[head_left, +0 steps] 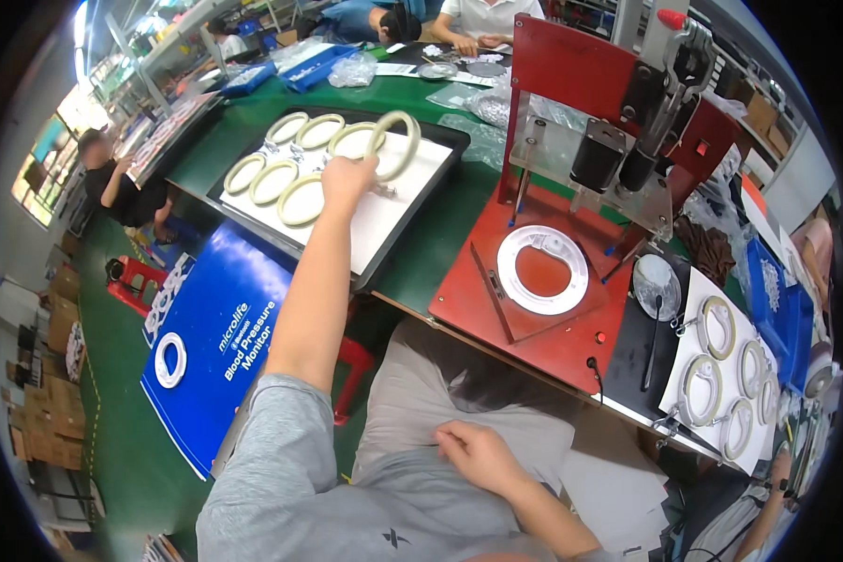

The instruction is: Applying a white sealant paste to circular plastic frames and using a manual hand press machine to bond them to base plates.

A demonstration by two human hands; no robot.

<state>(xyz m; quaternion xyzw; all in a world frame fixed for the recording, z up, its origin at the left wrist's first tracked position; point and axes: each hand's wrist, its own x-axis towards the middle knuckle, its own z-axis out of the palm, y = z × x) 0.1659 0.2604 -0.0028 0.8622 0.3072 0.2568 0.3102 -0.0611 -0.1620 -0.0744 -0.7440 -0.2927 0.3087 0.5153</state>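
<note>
My left hand [348, 183] reaches over a black tray [377, 272] and grips a cream-coloured ring [413, 150], which is tilted up on edge. White paper lines the tray, and several similar rings [268, 182] lie on it in rows; short metal-looking ends show beside some. My right hand [482, 457] rests at my lap with its fingers curled in, and nothing shows in them. In front of me to the right, a white ring-shaped plastic part [578, 273] lies flat on the red base of a press [468, 290].
The press has a lever with a red knob [671, 19]. Right of it are a small round dish [657, 281] and more rings [701, 389] on white paper. A blue printed board [206, 375] carrying a white ring [164, 361] stands left. Other people work across the green table.
</note>
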